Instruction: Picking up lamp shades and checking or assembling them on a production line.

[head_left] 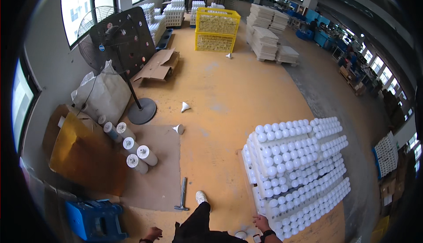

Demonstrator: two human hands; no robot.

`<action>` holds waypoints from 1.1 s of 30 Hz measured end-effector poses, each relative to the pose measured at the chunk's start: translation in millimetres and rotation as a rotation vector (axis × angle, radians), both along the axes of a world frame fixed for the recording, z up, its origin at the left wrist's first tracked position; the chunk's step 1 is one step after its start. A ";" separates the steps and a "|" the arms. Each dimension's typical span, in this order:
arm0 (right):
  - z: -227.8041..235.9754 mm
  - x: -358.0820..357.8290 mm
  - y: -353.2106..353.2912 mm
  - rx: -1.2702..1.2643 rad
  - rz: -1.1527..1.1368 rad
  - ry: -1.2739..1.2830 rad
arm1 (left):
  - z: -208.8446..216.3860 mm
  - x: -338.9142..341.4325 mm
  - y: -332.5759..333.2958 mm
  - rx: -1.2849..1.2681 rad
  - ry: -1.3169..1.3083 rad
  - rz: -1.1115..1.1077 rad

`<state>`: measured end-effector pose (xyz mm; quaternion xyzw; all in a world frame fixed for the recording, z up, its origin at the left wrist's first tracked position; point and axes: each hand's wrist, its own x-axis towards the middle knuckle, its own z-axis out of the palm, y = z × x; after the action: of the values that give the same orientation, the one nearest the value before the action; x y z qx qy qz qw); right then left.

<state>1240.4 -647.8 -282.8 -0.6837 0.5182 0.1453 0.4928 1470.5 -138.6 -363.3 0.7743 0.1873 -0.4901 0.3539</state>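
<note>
At the lower edge hangs my left hand, fingers loosely apart and nothing visible in them. My right hand is beside the lower left corner of a large stack of trays filled with white light bulbs; its fingers are slightly bent and nothing shows in them. Whether it touches the stack I cannot tell. My white shoe is on the yellow floor, and left of it lies a hammer. A white bulb-like piece is partly visible between my legs and right hand.
Several white canisters stand on a brown sheet at left, near a blue plastic machine part. A standing fan, white funnel-shaped pieces, yellow crates and stacked white trays lie farther off.
</note>
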 end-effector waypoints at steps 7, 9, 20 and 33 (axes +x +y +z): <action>10.2 89.2 -82.3 0.336 -0.366 0.102 | 124.8 240.8 -239.8 -0.237 -0.423 -0.194; 2.1 129.0 -117.2 0.368 -0.310 0.106 | 149.6 297.7 -301.5 -0.266 -0.522 -0.259; -23.9 517.0 -386.0 -0.308 0.508 0.265 | 47.3 418.8 -410.4 -0.039 -0.112 0.325; -153.3 987.2 -398.0 0.197 0.572 0.125 | -143.4 647.4 -481.4 0.060 -0.151 0.696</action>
<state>2227.6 -1045.8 -436.2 -0.7404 0.3176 0.3694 0.4632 2117.9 -620.1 -506.6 0.7081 0.4276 -0.2760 0.4895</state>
